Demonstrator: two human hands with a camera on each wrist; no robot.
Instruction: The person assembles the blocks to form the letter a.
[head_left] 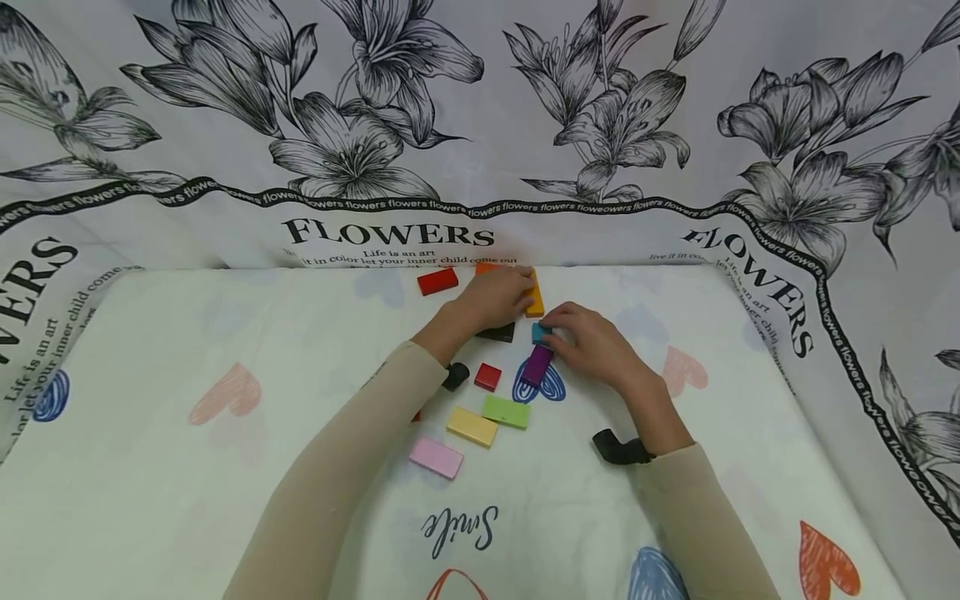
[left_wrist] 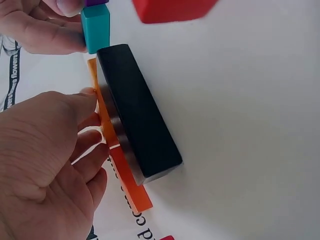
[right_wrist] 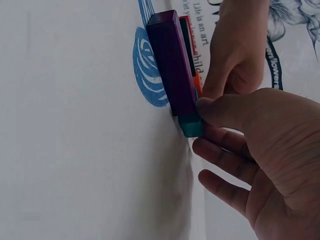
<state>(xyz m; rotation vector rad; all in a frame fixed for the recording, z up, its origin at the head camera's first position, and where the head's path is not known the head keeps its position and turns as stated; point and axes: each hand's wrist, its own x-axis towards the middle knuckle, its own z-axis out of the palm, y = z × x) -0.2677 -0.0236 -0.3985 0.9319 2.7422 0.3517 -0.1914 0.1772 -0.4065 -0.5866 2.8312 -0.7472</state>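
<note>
My left hand [head_left: 495, 297] is at the far edge of the table, its thumb and fingertips on a yellow-orange block [head_left: 535, 302]. An orange block [left_wrist: 131, 182] lies end to end with it, and a black block [left_wrist: 140, 112] sits alongside both. Between thumb and fingers, my right hand [head_left: 592, 343] pinches a small teal block [left_wrist: 96, 30]. This one meets the near end of the yellow-orange block and the far end of a purple block [right_wrist: 172, 62]. In the head view, the left hand covers part of the black and orange blocks.
A red block [head_left: 438, 282] lies left of the left hand. Nearer me are a small red block [head_left: 487, 377], a lime green one [head_left: 507, 412], a pale yellow one [head_left: 472, 427] and a pink one [head_left: 437, 458]. Flower-printed cloth [head_left: 495, 158] hangs behind the table.
</note>
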